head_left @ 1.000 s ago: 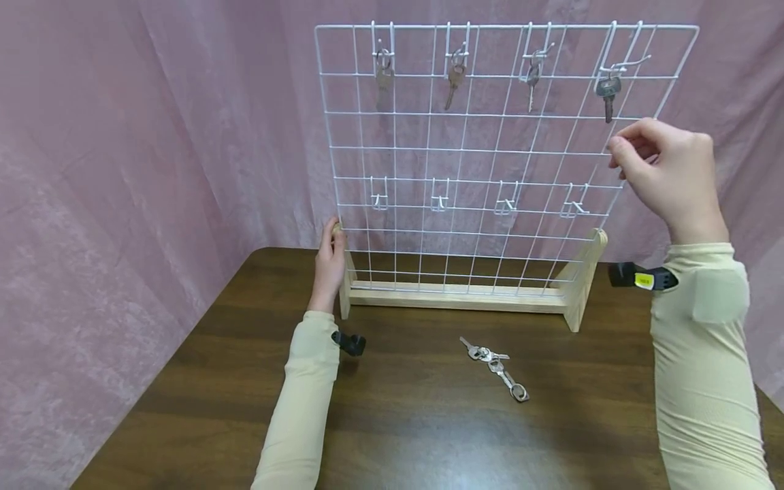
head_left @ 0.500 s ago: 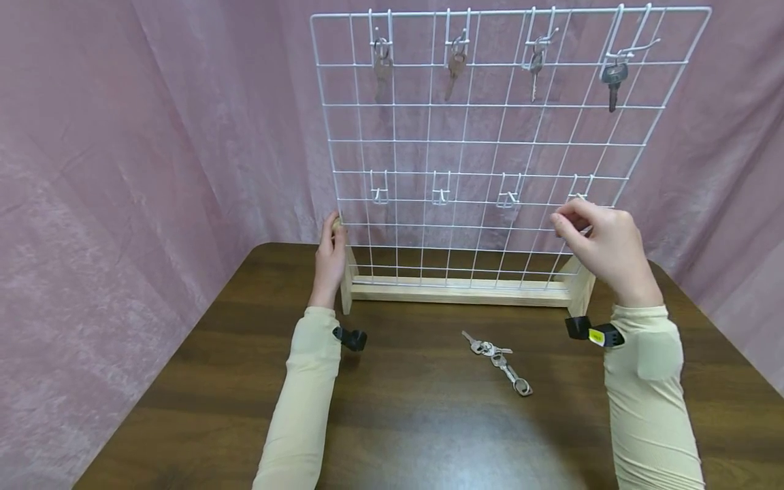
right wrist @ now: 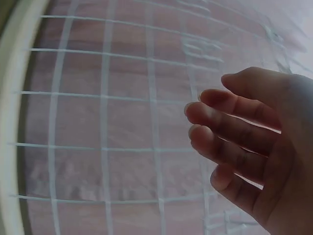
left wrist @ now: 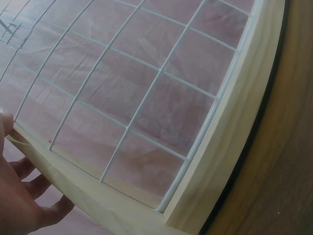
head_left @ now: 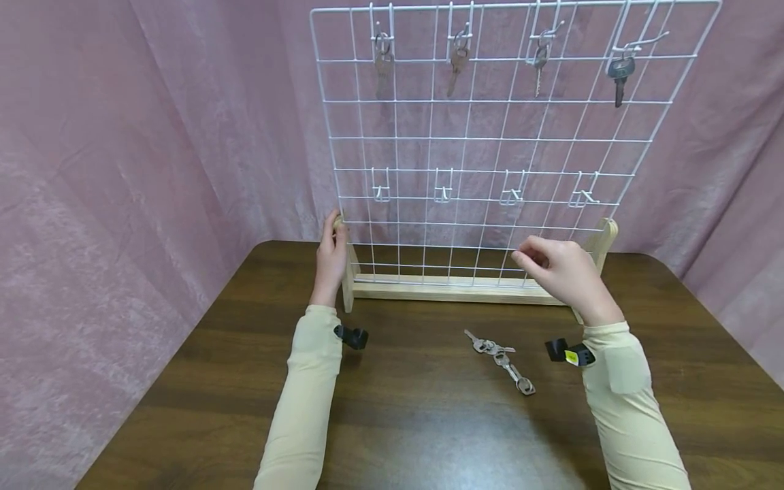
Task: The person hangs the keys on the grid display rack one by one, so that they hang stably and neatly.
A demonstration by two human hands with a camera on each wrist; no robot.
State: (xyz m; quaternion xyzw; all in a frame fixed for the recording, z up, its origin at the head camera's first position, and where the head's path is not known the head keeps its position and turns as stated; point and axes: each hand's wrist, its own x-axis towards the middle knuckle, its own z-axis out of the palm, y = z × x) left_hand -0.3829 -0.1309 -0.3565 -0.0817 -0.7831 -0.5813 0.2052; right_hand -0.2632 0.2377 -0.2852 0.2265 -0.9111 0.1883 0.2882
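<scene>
A white wire grid panel (head_left: 465,139) stands upright in a pale wooden stand (head_left: 453,292). At the panel's left side my left hand (head_left: 331,262) grips the stand's wooden upright; the left wrist view shows the fingers (left wrist: 36,188) behind its edge and the thumb on the other side. My right hand (head_left: 563,275) hovers before the panel's lower right, fingers loosely curled, with nothing in them. The right wrist view shows that hand (right wrist: 244,142) apart from the wires. Below it, several silver keys (head_left: 511,371) lie bunched on the table.
Along the panel's top hang several keys, including a dark-headed one (head_left: 621,71) at right and a brass-coloured one (head_left: 458,58). A lower row of bare white hooks (head_left: 442,194) crosses the panel. Pink curtains (head_left: 153,170) surround the brown wooden table (head_left: 392,435).
My right hand has come down and left, from beside the dark-headed key to the panel's lower right. My left hand keeps its grip on the stand. The view has tilted slightly downward.
</scene>
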